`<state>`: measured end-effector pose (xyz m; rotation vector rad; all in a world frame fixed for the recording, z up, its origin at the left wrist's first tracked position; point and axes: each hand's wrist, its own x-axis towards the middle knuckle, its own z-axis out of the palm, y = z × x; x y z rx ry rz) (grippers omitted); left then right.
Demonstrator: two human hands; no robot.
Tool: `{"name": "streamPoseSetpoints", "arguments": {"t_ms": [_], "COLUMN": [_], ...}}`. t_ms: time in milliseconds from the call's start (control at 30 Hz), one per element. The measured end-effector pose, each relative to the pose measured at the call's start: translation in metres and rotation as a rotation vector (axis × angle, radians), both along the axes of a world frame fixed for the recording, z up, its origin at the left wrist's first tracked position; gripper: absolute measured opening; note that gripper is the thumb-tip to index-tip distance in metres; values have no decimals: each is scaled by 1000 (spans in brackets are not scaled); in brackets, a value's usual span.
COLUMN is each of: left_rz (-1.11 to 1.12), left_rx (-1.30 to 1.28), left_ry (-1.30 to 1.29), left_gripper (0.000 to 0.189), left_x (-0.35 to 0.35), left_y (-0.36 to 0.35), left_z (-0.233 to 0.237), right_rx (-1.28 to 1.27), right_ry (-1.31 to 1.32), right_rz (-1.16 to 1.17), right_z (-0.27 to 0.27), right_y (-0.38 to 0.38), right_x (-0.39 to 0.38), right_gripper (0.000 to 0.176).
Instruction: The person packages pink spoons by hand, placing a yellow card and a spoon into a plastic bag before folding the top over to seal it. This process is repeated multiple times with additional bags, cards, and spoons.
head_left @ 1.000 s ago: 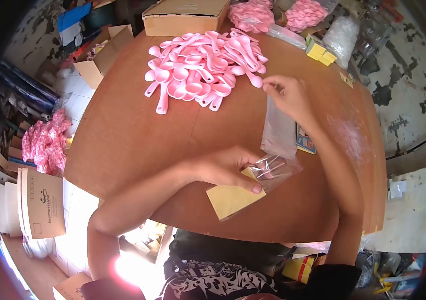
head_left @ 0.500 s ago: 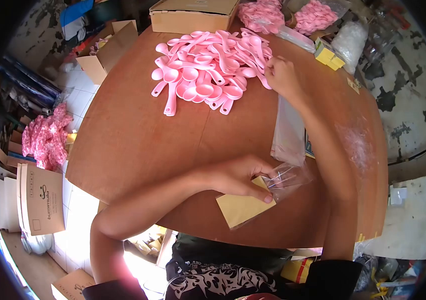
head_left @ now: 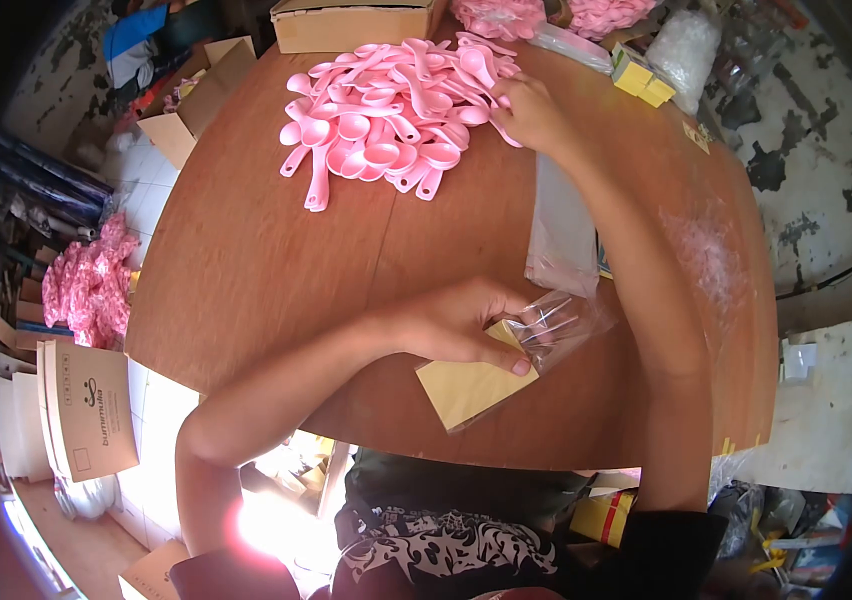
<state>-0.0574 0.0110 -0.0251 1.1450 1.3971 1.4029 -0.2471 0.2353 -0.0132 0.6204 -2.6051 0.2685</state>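
Note:
A heap of pink plastic spoons (head_left: 381, 125) lies at the far side of the table. My right hand (head_left: 534, 115) is at the heap's right edge, fingers curled and pinched on a pink spoon; the fingertips are partly hidden. Nearer to me, my left hand (head_left: 471, 325) grips a clear plastic bag (head_left: 556, 325) with a pale yellow card (head_left: 471, 380) in its lower part. The bag's upper end spreads loosely to the right of the thumb.
Clear plastic sleeves (head_left: 561, 230) lie under my right forearm. A cardboard box (head_left: 351, 28) stands behind the spoons, with bags of pink pieces (head_left: 501, 15) and small yellow boxes (head_left: 641, 80) further right. Cartons (head_left: 86, 410) stand left of the table (head_left: 256, 260).
The view has tilted slightly, so the table's contents appear higher and further left. My right hand stays at the heap's edge with its fingers closing in; my left hand keeps its hold on the bag.

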Motion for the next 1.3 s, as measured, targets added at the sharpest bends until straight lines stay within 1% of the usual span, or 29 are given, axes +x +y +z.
{"name": "streamPoseSetpoints", "arguments": {"t_ms": [67, 100, 167, 267, 400, 467, 500, 567, 633, 700, 767, 800, 867, 933, 967, 1000, 1067, 1100, 1133, 1200, 1233, 1300], "left_rz": [21, 14, 27, 16, 27, 29, 32, 40, 55, 79, 245, 239, 285, 270, 244, 218, 213, 198, 185, 192, 208, 209], "left_rx": [78, 79, 59, 82, 74, 94, 101, 121, 129, 142, 63, 66, -77, -106, -169, -233, -233, -197, -160, -156, -152, -189], "left_ry": [26, 26, 47, 39, 82, 67, 66, 77, 41, 13, 91, 88, 54, 75, 77, 81, 120, 119, 116, 163, 205, 199], "left_gripper": [37, 37, 35, 34, 34, 33, 33, 34, 35, 37, 40, 40, 43, 42, 41, 41, 37, 36, 35, 34, 33, 34], "left_x": [1, 2, 3, 3, 3, 3, 3, 2, 3, 0, -1, -1, 0, 4, 6, 9, 15, 16, 17, 21, 22, 23], "left_y": [1, 2, 2, 1, -1, -2, -2, -1, 1, 1, -4, -6, -8, -7, -7, -6, -3, -2, -1, -1, 0, 0], "left_z": [1, 0, -1, 1, 2, 0, -2, -5, -10, -8, 2, 6, 17, 24, 25, 26, 24, 18, 14, 13, 14, 18], "right_rx": [-103, -102, -107, -157, -150, -319, -312, -589, -857, -1382, -1251, -1229, -1215, -903, -936, -942, -1233, -1356, -1364, -1509, -1550, -1561], "right_ry": [5, 6, -74, -127, -60, 29, 28, -209, -253, -557, -686, -666, -635, -264, -177, -167, -94, -113, -103, -233, -265, -308], "right_rz": [40, 33, -27, -32, -17, -49, -46, -120, 5, 14, 26, 39, 40, 36, 49, 37, 55, 59, 52, 51, 33, 3], "right_z": [-1, 1, 6, 7, 13, 30, 36, 46, 49, 64, 66, 67, 64, 58, 55, 52, 46, 48, 46, 41, 40, 37], "right_y": [6, 6, 4, 7, 7, 1, 2, 12, 23, 22, 33, 30, 34, 45, 45, 43, 38, 30, 32, 37, 38, 40], "right_x": [6, 9, 13, 12, 27, 57, 69, 95, 127, 198, 248, 270, 298, 314, 317, 316, 309, 305, 303, 297, 295, 293], "right_gripper": [20, 20, 19, 21, 19, 20, 20, 15, 18, 23, 27, 26, 24, 20, 14, 14, 14, 16, 16, 14, 12, 13]}}
